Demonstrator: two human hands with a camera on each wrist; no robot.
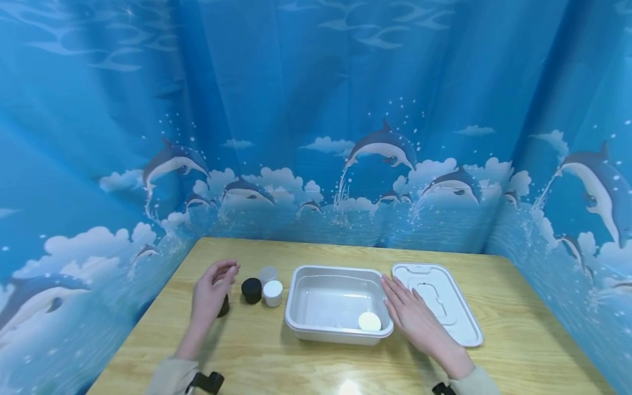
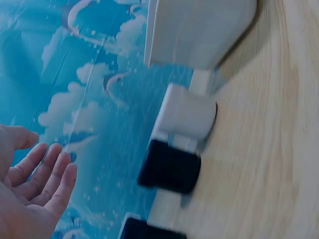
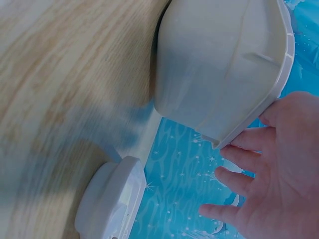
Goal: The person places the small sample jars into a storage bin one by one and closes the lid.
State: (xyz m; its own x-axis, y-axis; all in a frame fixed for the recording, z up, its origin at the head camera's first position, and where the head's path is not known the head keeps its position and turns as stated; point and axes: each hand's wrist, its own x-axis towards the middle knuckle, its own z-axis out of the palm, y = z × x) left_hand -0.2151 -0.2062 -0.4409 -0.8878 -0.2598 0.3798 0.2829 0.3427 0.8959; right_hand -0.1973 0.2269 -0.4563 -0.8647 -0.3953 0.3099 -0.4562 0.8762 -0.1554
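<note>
A white plastic tub (image 1: 340,336) stands mid-table with a small white-lidded jar (image 1: 369,321) in its front right corner. My right hand (image 1: 412,318) lies with extended fingers at the tub's right rim; in the right wrist view, its fingertips (image 3: 232,149) are right at that rim. On the left, my left hand (image 1: 211,293) hovers over a dark jar (image 1: 224,307), which it partly hides. Its fingers (image 2: 62,186) are loosely bent, with nothing in them. Between this hand and the tub are a black jar (image 1: 252,291), a white-lidded jar (image 1: 273,293) and a translucent round piece (image 1: 268,274).
A white rectangular lid (image 1: 459,307) with a moulded handle lies right of the tub, partly behind the right hand. The wooden table (image 1: 266,362) meets a blue dolphin-print curtain (image 1: 296,109) at the back and sides.
</note>
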